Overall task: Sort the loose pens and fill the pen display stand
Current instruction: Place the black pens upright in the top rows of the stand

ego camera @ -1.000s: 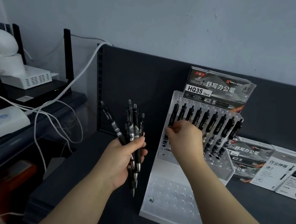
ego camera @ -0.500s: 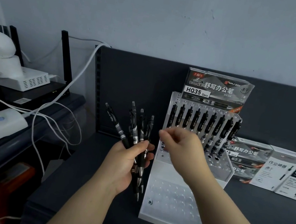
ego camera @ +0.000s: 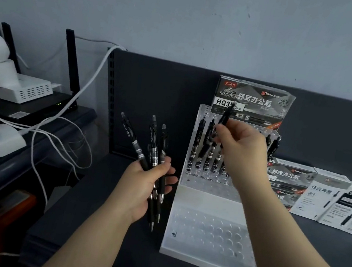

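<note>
A clear acrylic pen display stand (ego camera: 207, 245) sits on the dark shelf, with a row of black pens (ego camera: 198, 145) upright in its back tier and empty holes in front. My left hand (ego camera: 144, 185) grips a bunch of three black pens (ego camera: 153, 148), fanned upward, left of the stand. My right hand (ego camera: 241, 151) is raised in front of the stand's back row and pinches a single black pen (ego camera: 225, 117), tilted, its cap end up by the box label. My right hand hides the middle of the row.
A pen box labelled HQ35 (ego camera: 262, 102) stands behind the stand. Flat pen boxes and cards (ego camera: 328, 193) lie at the right. At the left a lower shelf holds a black router (ego camera: 39, 106), white devices (ego camera: 20, 86) and white cables (ego camera: 63, 132).
My right hand took one pen from the bunch in my left hand and rose with it toward the stand's back row. The left hand holds fewer pens.
</note>
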The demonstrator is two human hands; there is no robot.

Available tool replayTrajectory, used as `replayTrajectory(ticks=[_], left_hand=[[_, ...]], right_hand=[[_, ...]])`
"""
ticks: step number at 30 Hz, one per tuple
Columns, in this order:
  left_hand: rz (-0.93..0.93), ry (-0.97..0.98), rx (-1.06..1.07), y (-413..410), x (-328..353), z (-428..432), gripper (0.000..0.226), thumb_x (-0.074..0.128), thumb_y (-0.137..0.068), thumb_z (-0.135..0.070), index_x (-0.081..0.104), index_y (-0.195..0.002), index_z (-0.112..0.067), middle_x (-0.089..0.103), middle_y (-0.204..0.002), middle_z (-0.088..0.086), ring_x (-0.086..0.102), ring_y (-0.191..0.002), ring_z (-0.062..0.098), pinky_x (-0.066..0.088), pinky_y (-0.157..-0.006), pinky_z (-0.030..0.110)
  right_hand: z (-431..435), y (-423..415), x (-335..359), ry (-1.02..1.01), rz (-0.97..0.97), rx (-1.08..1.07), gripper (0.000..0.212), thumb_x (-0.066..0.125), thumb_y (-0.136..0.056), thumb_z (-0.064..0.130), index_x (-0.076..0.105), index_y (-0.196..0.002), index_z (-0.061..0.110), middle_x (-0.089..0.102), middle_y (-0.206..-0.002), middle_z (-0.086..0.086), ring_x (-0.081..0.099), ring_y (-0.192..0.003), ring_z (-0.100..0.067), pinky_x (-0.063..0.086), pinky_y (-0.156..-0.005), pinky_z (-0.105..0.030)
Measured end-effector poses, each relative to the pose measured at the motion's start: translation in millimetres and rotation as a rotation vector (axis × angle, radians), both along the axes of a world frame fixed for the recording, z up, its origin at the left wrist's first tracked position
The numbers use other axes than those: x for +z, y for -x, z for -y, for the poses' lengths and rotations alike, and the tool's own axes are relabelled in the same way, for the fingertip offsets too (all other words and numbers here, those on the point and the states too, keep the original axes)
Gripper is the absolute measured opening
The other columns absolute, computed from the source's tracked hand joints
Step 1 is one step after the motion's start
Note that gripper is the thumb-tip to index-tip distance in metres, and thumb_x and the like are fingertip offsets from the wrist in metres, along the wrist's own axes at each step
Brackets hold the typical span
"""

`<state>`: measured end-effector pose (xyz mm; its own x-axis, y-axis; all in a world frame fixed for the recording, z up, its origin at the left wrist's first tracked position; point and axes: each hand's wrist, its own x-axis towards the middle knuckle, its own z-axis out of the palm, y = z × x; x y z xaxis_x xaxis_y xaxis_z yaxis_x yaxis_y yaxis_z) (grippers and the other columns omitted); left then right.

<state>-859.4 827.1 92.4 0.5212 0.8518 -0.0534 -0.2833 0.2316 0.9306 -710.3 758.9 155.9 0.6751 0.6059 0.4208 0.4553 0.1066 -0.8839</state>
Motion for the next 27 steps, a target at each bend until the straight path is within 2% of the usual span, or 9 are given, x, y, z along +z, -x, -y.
replayTrajectory(ticks=[3, 8, 11, 15, 19, 21, 23, 25, 27], left_hand=[[-0.014, -0.017, -0.002, 0, 1, 1, 0.010, 0.059, -0.090, -0.010, 0.067, -0.095, -0.011, 0.064, -0.068, 0.001, 0.060, -0.058, 0.012, 0.051, -0.059, 0.027], [-0.021, -0.062, -0.015, -1, 0, 2, 0.013, 0.059, -0.089, -0.009, 0.065, -0.100, -0.011, 0.067, -0.067, -0.002, 0.058, -0.057, 0.011, 0.048, -0.055, 0.024], [-0.028, -0.087, -0.003, 0, 0, 3, 0.008, 0.059, -0.089, -0.012, 0.064, -0.094, -0.010, 0.067, -0.070, 0.001, 0.058, -0.056, 0.010, 0.048, -0.054, 0.024], [-0.024, -0.102, 0.009, 0, 1, 3, 0.012, 0.056, -0.092, -0.017, 0.062, -0.091, -0.008, 0.069, -0.071, 0.000, 0.058, -0.056, 0.009, 0.048, -0.056, 0.026], [-0.037, -0.112, 0.005, -1, 1, 6, 0.015, 0.055, -0.093, -0.017, 0.064, -0.088, -0.006, 0.070, -0.073, 0.000, 0.058, -0.057, 0.010, 0.047, -0.058, 0.027], [-0.041, -0.120, -0.011, -2, 1, 7, 0.015, 0.055, -0.093, -0.016, 0.065, -0.086, -0.006, 0.070, -0.073, 0.000, 0.060, -0.058, 0.010, 0.047, -0.059, 0.028], [-0.041, -0.126, -0.035, -2, 1, 9, 0.014, 0.056, -0.092, -0.016, 0.066, -0.087, -0.007, 0.071, -0.075, -0.001, 0.063, -0.061, 0.009, 0.049, -0.061, 0.027], [-0.038, -0.130, -0.062, -4, 1, 10, 0.013, 0.057, -0.091, -0.015, 0.066, -0.094, -0.006, 0.072, -0.076, -0.001, 0.064, -0.062, 0.009, 0.050, -0.060, 0.025], [-0.032, -0.135, -0.089, -7, 2, 14, 0.014, 0.058, -0.091, -0.015, 0.065, -0.099, -0.007, 0.072, -0.077, -0.001, 0.064, -0.062, 0.009, 0.049, -0.058, 0.024]], right_hand=[[-5, -7, -5, 0.042, 0.127, -0.056, 0.022, 0.057, -0.092, 0.022, 0.065, -0.111, 0.016, 0.065, -0.082, 0.010, 0.051, -0.049, 0.009, 0.038, -0.049, -0.006], [-13, -9, -16, 0.156, 0.229, -0.079, 0.032, 0.055, -0.093, 0.025, 0.060, -0.121, 0.010, 0.069, -0.098, -0.003, 0.060, -0.073, -0.014, 0.054, -0.075, -0.034], [-16, -9, -22, 0.303, 0.352, -0.072, 0.023, 0.051, -0.095, 0.023, 0.065, -0.104, 0.008, 0.067, -0.079, -0.002, 0.059, -0.064, -0.018, 0.052, -0.063, -0.031], [-19, -8, -26, 0.463, 0.510, -0.117, 0.024, 0.044, -0.097, 0.021, 0.056, -0.082, 0.007, 0.053, -0.059, -0.001, 0.049, -0.052, -0.017, 0.036, -0.046, -0.024], [-22, -9, -26, 0.550, 0.573, -0.135, 0.028, 0.041, -0.098, 0.024, 0.050, -0.076, 0.008, 0.047, -0.057, 0.000, 0.047, -0.053, -0.019, 0.031, -0.045, -0.025], [-18, -10, -28, 0.542, 0.575, -0.142, 0.029, 0.044, -0.097, 0.027, 0.057, -0.080, 0.007, 0.055, -0.062, -0.003, 0.054, -0.060, -0.023, 0.040, -0.050, -0.027], [-9, -8, -28, 0.427, 0.517, -0.163, 0.026, 0.049, -0.094, 0.030, 0.064, -0.087, 0.010, 0.060, -0.064, 0.000, 0.056, -0.057, -0.017, 0.042, -0.052, -0.025], [-1, -1, -26, 0.312, 0.389, -0.094, 0.022, 0.053, -0.092, 0.032, 0.066, -0.088, 0.016, 0.059, -0.061, 0.006, 0.051, -0.049, -0.003, 0.036, -0.048, -0.020], [5, 9, -24, 0.284, 0.175, 0.097, 0.017, 0.056, -0.091, 0.032, 0.068, -0.088, 0.019, 0.062, -0.064, 0.004, 0.049, -0.042, 0.002, 0.035, -0.048, -0.016]])
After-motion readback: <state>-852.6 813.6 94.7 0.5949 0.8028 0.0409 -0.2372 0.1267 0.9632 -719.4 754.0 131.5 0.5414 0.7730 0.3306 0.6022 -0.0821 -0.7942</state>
